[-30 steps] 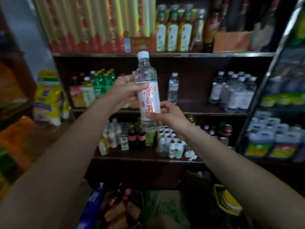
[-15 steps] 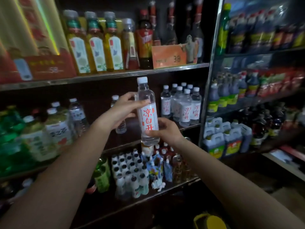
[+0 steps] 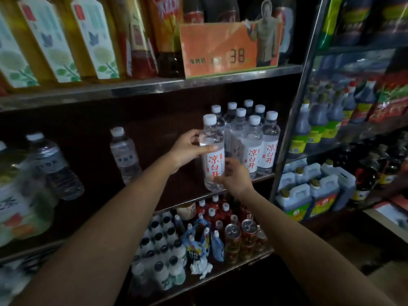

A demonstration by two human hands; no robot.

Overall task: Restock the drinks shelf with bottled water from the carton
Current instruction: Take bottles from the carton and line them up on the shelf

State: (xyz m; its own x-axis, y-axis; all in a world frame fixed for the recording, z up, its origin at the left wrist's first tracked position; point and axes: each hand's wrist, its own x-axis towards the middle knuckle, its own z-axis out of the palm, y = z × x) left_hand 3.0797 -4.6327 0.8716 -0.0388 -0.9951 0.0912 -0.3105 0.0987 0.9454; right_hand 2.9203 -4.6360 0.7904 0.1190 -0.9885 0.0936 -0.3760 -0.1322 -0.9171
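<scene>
water bottle [image 3: 213, 155] held upright, left hand [image 3: 187, 149] grip curled round its shoulder, right hand [image 3: 235, 173] grip pinching its lower label, just beside shelved bottles [image 3: 254, 140]

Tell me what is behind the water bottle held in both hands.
Behind the held bottle stand matching water bottles on the shelf. It hides part of the nearest ones; how many stand behind cannot be told.

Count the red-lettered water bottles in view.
8: one bottle gripped by left hand and right hand; seven shelved bottles, counted by caps, on the middle shelf beside it. Others may hide behind.
</scene>
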